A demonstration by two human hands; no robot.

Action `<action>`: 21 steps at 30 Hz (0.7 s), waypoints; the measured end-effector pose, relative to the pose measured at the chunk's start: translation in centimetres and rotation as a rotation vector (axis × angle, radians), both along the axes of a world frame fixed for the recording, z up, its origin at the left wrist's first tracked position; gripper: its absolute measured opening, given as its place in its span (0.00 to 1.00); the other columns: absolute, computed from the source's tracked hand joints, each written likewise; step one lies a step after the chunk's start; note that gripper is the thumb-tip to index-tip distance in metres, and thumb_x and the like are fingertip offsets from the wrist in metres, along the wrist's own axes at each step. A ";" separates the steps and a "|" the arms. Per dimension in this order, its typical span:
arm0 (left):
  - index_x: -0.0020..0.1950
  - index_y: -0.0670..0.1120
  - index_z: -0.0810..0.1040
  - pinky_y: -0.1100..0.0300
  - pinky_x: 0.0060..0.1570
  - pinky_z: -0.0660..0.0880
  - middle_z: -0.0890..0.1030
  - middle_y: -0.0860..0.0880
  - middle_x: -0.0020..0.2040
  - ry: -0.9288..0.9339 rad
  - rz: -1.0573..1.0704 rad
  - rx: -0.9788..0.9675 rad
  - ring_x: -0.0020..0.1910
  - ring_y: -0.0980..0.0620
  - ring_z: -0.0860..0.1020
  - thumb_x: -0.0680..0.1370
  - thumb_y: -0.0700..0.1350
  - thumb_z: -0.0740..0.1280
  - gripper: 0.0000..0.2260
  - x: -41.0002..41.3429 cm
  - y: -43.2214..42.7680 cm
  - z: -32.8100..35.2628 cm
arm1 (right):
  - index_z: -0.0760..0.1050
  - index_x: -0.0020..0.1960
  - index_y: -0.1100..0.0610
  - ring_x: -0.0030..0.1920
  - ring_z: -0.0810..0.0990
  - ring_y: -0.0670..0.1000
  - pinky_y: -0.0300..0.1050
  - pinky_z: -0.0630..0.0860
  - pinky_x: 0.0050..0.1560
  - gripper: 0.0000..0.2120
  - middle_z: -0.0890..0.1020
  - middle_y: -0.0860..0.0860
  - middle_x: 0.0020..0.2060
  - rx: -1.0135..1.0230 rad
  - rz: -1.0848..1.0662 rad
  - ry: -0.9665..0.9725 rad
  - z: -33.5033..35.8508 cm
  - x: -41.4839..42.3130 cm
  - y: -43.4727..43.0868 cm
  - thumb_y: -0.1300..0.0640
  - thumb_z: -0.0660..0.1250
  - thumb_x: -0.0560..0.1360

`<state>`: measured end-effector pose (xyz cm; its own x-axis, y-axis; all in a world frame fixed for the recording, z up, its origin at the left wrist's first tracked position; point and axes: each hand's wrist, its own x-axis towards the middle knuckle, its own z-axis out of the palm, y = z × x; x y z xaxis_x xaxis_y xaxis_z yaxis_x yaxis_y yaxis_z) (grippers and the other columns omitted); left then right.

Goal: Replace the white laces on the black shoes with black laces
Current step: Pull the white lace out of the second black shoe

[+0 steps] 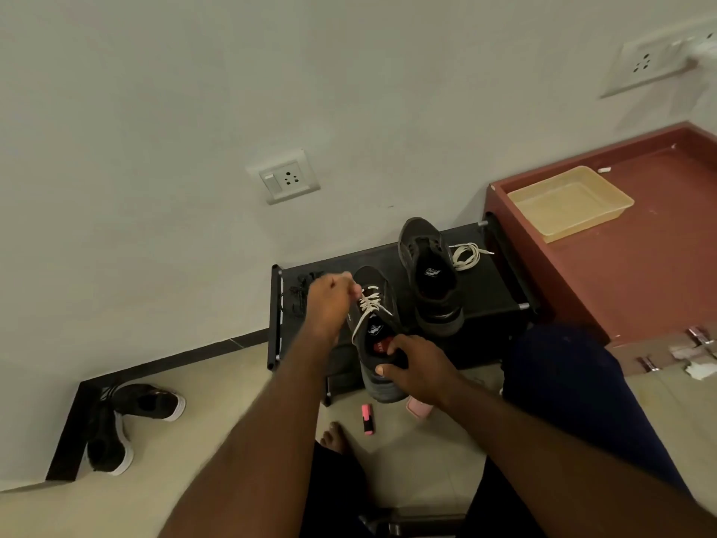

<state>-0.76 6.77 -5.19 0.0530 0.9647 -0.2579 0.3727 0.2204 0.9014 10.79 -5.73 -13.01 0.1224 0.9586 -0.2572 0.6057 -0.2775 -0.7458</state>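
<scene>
Centrally, my left hand [329, 300] has its grip pinched on the flat white lace [370, 301] of the black shoe [377, 275]; my right hand [421, 368], grip wrapped, holds its heel. Right of it, on the black rack [492, 285], sit a laceless second shoe [430, 281] and a coiled lace [467, 256]; black laces [300, 293] lie left.

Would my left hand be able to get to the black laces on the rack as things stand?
Likely yes, once it lets go: the left hand pinches the white lace of the shoe held by the right hand, and the black laces lie right beside it on the rack, nothing between.
</scene>
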 end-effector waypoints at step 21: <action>0.60 0.45 0.77 0.50 0.53 0.78 0.81 0.44 0.54 0.833 -0.498 0.140 0.53 0.44 0.80 0.75 0.45 0.69 0.14 -0.2 -2.8 -3.7 | 0.78 0.59 0.49 0.56 0.80 0.49 0.47 0.77 0.59 0.18 0.82 0.47 0.56 -0.017 0.052 0.038 0.5 0.3 -0.6 0.47 0.74 0.71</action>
<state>-0.95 3.96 -8.90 0.3153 0.9061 -0.2823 0.9230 -0.2235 0.3133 11.07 -6.35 -12.54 0.0628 0.9588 -0.2770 0.5909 -0.2595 -0.7639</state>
